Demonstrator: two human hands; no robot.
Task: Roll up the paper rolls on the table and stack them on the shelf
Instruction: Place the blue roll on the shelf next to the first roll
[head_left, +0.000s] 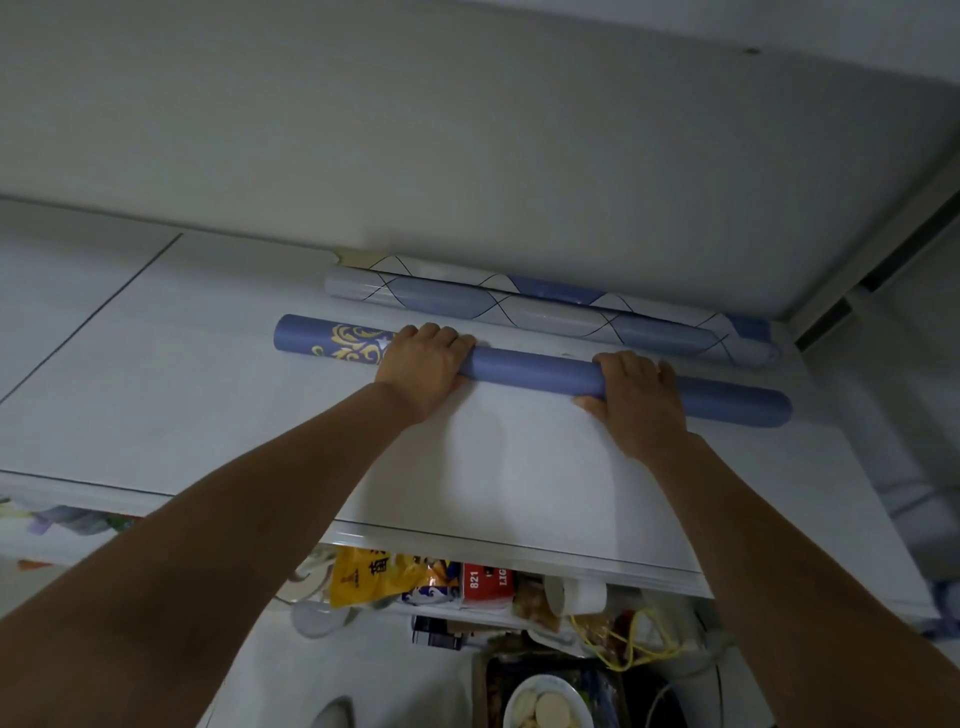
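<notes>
White-walled corner, looked down on from above, with a white shelf (156, 374) running along the wall. Found a blue roll (535, 366) lying lengthwise on the shelf, fully rolled, with gold ornament printed near its left end. Grasped it with both hands: left hand (423, 364) wrapped over it just right of the gold ornament, fingers curled across the top, thumb on the near side; right hand (636, 397) wrapped over it nearer the right end, fingers curled over the top, thumb against the near side. Had both ends of the roll showing past the hands. Saw two more rolls behind it, along the wall: a front diamond roll (467, 304), grey and blue, just beside the blue roll, and a back diamond roll (550, 287) touching that one on the wall side. Noticed, below the shelf's front edge, a yellow bag (363, 574), a red box (485, 584), a tangled yellow cord (623, 647) and a bowl (511, 700) of pale slices.
</notes>
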